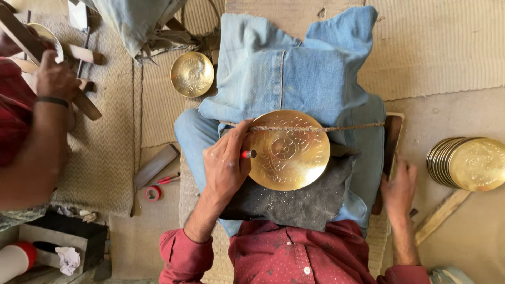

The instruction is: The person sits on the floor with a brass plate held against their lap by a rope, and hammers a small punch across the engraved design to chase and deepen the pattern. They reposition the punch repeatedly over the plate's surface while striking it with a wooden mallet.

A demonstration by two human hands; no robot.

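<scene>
A round engraved brass plate (289, 152) lies on a dark cloth pad (294, 202) over my lap, held down by a thin cord (342, 127) across its top. My left hand (226, 163) rests on the plate's left rim, shut on a small red-handled tool (248, 154) whose tip touches the brass. My right hand (399, 186) reaches down to the floor on the right, fingers curled beside a dark flat wooden piece (392, 139); whether it grips anything is unclear.
A stack of brass plates (468, 163) leans at the right. A second brass plate (192, 73) lies on the woven mat above. A red tape roll (153, 193) and pens lie at left. Another person's hand (55, 79) works on wooden pieces at far left.
</scene>
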